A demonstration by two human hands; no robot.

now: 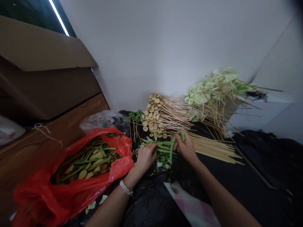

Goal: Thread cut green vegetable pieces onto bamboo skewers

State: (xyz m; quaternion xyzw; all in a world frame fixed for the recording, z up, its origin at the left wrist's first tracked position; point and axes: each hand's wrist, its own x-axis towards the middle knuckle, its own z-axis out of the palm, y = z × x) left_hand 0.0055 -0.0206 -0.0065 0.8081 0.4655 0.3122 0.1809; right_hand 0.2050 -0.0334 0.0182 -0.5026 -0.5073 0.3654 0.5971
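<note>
Long green beans [164, 146] lie across the black plastic in the middle. My left hand [147, 154] rests at their left end with its fingers curled down around something too small to make out. A bent green bean [172, 151] hangs from my right hand [186, 146], which pinches it near the top. Behind my hands is a pile of sliced potatoes on skewers [155, 115], the sticks pointing right. Bare wooden skewers [213, 147] lie just right of my right hand. Small green trimmings [163, 159] are scattered beneath the beans.
At the left, an open red plastic bag [120, 171] holds potato slices and green stalks. Clear plastic [104, 121] and skewered greens [135, 116] lie behind it. Skewered cabbage [213, 88] is heaped at the back right. A cardboard box [44, 88] stands back left.
</note>
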